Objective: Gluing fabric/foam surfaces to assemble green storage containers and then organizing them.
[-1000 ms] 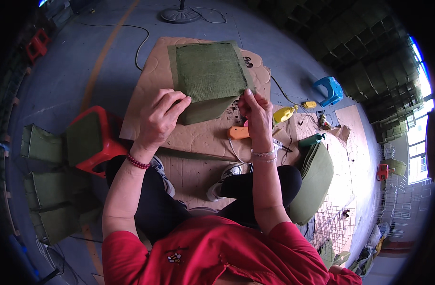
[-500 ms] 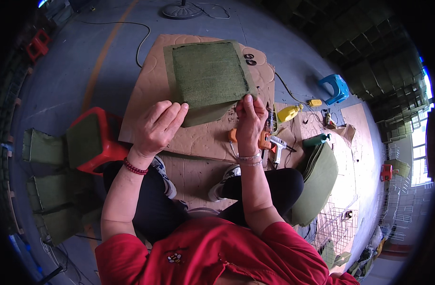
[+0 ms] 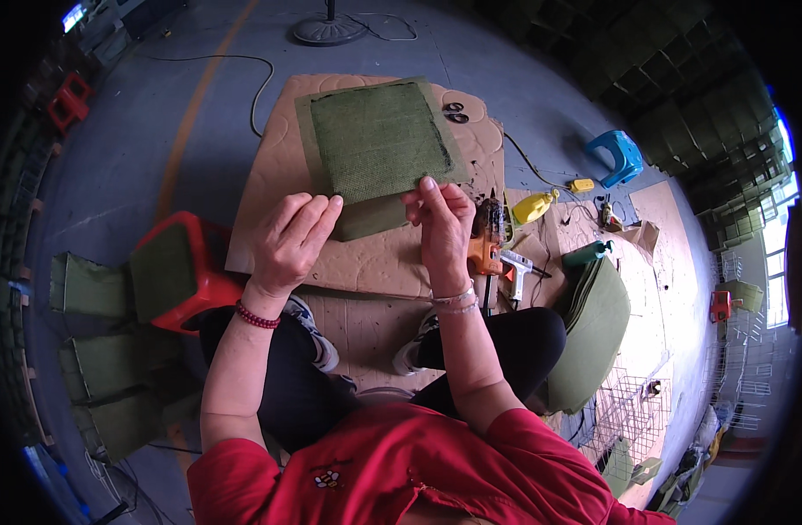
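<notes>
Up top, we have the stand pole [image 3: 330, 10] sliced off by the picture's edge, and down low the red shirt [image 3: 366, 464] runs out of our view. We can't make out the scissors' [image 3: 456, 118] blades, nor how the left hand's [image 3: 289, 241] thumb meets the green mesh sheet [image 3: 379, 140], while the green stacks [image 3: 672, 79] sink into shadow.

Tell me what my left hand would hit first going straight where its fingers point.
Your left hand would likely meet the green woven mesh first, at its near edge; depth is unclear.
</notes>
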`<action>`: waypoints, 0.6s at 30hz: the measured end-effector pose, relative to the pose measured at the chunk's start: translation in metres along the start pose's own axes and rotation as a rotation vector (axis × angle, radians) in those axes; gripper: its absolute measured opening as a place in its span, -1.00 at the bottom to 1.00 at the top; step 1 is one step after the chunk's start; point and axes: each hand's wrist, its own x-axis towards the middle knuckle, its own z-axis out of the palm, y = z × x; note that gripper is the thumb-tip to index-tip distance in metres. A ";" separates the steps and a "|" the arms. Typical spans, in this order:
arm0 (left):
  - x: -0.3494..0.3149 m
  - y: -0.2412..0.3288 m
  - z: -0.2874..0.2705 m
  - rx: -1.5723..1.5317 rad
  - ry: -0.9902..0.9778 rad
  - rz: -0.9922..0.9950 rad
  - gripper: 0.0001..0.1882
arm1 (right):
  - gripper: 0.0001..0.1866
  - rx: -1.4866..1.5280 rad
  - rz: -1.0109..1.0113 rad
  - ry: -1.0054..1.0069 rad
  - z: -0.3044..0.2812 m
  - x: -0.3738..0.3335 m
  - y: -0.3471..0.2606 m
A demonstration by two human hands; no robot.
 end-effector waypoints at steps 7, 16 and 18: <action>-0.001 0.001 0.002 -0.024 -0.004 0.001 -0.69 | -0.76 0.025 -0.091 0.107 0.007 -0.006 0.009; 0.000 0.000 0.005 -0.005 0.007 0.006 -0.69 | -0.74 0.050 0.037 0.000 0.018 -0.014 0.012; -0.001 0.001 0.004 -0.014 0.004 -0.005 -0.69 | -0.74 0.031 0.037 -0.009 0.022 -0.013 0.012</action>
